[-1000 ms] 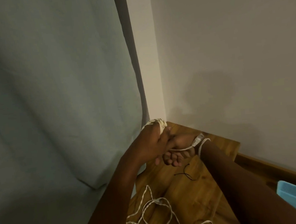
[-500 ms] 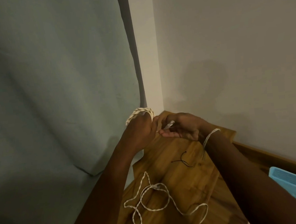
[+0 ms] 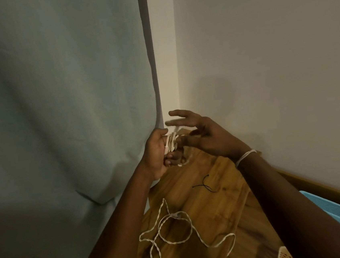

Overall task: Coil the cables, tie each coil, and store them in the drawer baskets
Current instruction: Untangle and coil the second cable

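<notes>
Left hand (image 3: 156,151) gripped cable coil (image 3: 171,142); right hand (image 3: 203,134) fingers spread. Best keep wraps snug, feeding slack from 6 o'clock.

Both arms reach forward from the near edge to the middle of the view, where the two hands meet. The left hand (image 3: 156,151) is on the left, its back turned to the left, its fingers curled toward the right around a small coil of white cable (image 3: 171,142), with the thumb on top. The right hand (image 3: 203,134) is just beside it on the right, palm turned to the left. Its upper fingers are spread and nearly straight, while the lower fingers bend toward the coil. The right forearm comes from the near right corner, the left forearm from the near middle.
</notes>
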`<state>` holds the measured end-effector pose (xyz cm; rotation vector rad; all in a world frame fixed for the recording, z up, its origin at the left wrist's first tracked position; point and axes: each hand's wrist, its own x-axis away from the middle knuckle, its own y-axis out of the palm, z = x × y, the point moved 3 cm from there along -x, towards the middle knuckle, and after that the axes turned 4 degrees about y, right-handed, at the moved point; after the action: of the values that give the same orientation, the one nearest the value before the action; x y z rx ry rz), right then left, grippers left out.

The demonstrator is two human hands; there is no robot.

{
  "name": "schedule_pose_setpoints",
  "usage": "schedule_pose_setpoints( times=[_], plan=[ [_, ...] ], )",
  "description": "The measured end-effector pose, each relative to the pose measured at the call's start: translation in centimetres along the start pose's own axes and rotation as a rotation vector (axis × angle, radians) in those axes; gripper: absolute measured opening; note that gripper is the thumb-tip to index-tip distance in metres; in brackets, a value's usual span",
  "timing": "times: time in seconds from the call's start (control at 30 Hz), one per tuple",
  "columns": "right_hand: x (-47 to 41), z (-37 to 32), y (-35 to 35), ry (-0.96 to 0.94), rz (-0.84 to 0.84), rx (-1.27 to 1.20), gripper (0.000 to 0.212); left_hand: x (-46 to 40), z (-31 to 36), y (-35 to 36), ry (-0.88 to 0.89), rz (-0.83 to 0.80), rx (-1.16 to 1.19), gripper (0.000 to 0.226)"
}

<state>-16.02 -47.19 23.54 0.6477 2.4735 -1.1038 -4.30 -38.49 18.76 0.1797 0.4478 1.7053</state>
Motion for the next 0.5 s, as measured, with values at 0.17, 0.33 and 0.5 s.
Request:
schedule_pose_setpoints(
  times=[0.17,0.33,0.5],
  plan=[
    [0.6,-0.8,0.0,-0.002,-0.037,0.132,0.032,0.8,0.6,0.8,-0.062,-0.153,0.079,0.031],
    [1.3,-1.5,0.4,0.034,0.024,0.017,0.031,1.8,1.9,1.7,-0.066,-0.260,0.161,0.024],
    [2.6,-1.4,2.4,0.096,0.309,-0.211,0.025,2.1,1.3,2.3,-0.011,-0.229,0.195,0.037]
  ],
)
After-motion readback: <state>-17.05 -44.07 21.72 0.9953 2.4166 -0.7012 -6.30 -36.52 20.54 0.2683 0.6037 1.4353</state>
